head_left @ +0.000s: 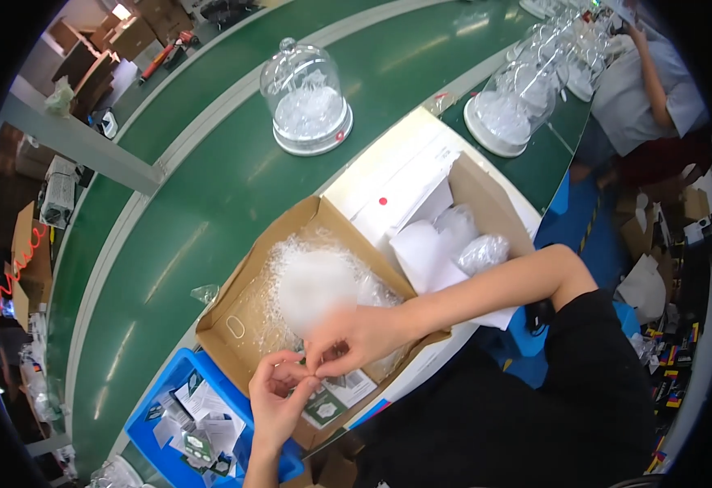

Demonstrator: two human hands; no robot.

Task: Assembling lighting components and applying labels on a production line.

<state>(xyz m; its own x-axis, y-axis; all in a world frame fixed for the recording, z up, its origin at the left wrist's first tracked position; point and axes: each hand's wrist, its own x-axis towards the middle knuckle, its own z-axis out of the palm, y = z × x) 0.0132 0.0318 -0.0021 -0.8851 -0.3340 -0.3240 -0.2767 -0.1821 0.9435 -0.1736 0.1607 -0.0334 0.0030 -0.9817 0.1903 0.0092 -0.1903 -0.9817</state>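
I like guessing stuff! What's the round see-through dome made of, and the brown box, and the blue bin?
The dome looks like clear glossy plastic, perhaps glass: you can see through it and it shines. The brown box looks like matt cardboard, with folded flaps and a cut handle slot. The blue bin seems smooth moulded plastic, judging by its even bright colour.

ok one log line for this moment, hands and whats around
hands: left and right pinch a small item together | under: open carton with clear wrap | left: blue bin | belt: glass dome
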